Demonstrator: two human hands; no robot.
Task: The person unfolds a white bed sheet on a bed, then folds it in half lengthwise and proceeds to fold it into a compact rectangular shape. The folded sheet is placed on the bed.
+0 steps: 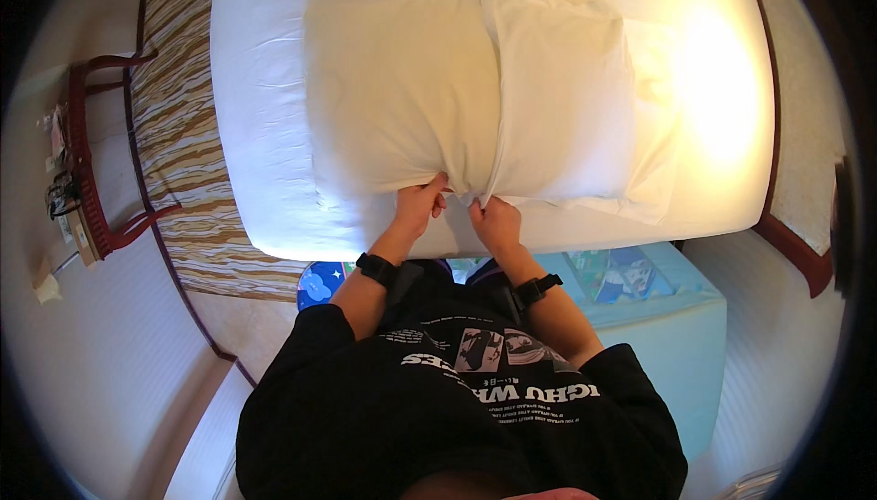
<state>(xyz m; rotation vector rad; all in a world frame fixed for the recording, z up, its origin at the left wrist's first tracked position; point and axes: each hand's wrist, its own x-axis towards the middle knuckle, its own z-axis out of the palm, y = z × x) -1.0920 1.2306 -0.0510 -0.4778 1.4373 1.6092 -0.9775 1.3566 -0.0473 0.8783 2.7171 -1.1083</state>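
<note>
A white pillow in a white pillowcase [390,89] lies across a bed with a white fitted sheet [260,123]. A loose part of the pillowcase cloth [562,96] covers its right side, with a long fold running between the two parts. At the near edge, my left hand [419,205] pinches the cloth left of the fold, thumb on top. My right hand [495,220] grips the near end of the fold, its fingers closed on the cloth. The hands are slightly apart. Black straps sit on both wrists.
A light blue covered surface [671,363] stands behind on the right. A striped brown and white wall or floor covering [178,123] runs along the left, beside a dark red wooden rack [85,164] holding small items. Wooden trim [798,246] edges the right.
</note>
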